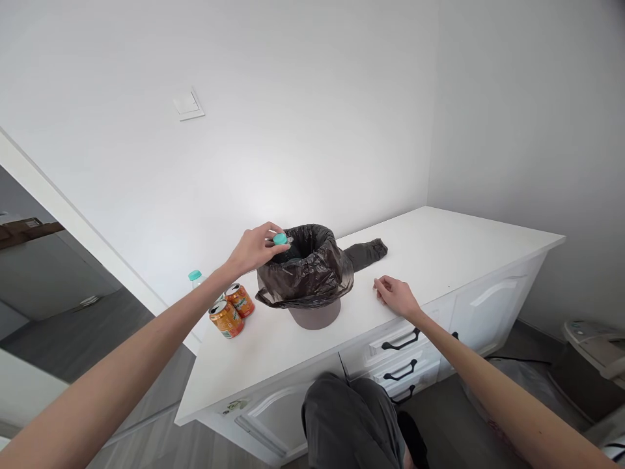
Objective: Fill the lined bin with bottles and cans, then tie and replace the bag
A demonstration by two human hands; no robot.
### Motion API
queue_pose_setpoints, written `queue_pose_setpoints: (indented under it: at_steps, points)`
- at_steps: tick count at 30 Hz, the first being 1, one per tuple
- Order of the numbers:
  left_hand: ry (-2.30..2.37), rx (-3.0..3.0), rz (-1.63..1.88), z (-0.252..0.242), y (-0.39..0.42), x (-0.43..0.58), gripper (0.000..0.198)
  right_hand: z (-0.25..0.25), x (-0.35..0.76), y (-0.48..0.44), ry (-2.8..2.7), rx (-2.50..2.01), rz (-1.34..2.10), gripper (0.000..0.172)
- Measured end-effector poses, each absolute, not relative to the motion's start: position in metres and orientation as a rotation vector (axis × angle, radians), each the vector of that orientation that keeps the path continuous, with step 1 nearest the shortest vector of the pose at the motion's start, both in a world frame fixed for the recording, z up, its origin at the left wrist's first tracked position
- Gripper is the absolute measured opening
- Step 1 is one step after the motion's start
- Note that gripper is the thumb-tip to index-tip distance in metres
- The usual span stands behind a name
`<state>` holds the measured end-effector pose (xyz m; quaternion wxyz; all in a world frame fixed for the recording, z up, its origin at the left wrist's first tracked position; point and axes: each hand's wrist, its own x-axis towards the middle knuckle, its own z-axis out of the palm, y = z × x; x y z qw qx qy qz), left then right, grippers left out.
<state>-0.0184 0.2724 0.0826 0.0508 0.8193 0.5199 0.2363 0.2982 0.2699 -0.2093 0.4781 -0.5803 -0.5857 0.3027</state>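
Observation:
My left hand (258, 247) is closed on a plastic bottle by its teal cap (280, 240), at the left side of the bin's opening. The bottle's body is mostly hidden inside. A black plastic bag (312, 283) lines the brown bin (315, 316) and folds down over its rim. To the right, my right hand (396, 296) rests on the white countertop with its fingers curled in and nothing visible in them. Two orange drink cans, a front one (226, 319) and a rear one (240, 300), stand left of the bin, below my left forearm.
Another teal-capped bottle (195, 277) stands behind the cans, partly hidden by my forearm. A roll of black bags (366, 254) lies right of the bin. The white cabinet (488, 241) has black drawer handles (400, 340) at the front, near my knees.

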Motion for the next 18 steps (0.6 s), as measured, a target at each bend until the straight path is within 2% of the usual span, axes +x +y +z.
queue_pose_setpoints:
  at_steps: [5,10,12,18]
  points:
    - [1.59,2.527,0.539,0.077,0.285,-0.022,0.037,-0.211,0.298,0.271,-1.429,-1.417,0.741,0.041]
    - [1.565,2.62,0.403,0.076,0.289,-0.022,0.042,-0.212,0.299,0.272,-1.424,-1.418,0.751,0.04]
    - [1.565,2.636,0.428,0.078,0.283,-0.023,0.043,-0.211,0.298,0.27,-1.426,-1.417,0.755,0.039]
    - [1.639,2.467,0.655,0.075,0.26,-0.042,0.062,-0.205,0.294,0.265,-1.426,-1.418,0.75,0.038]
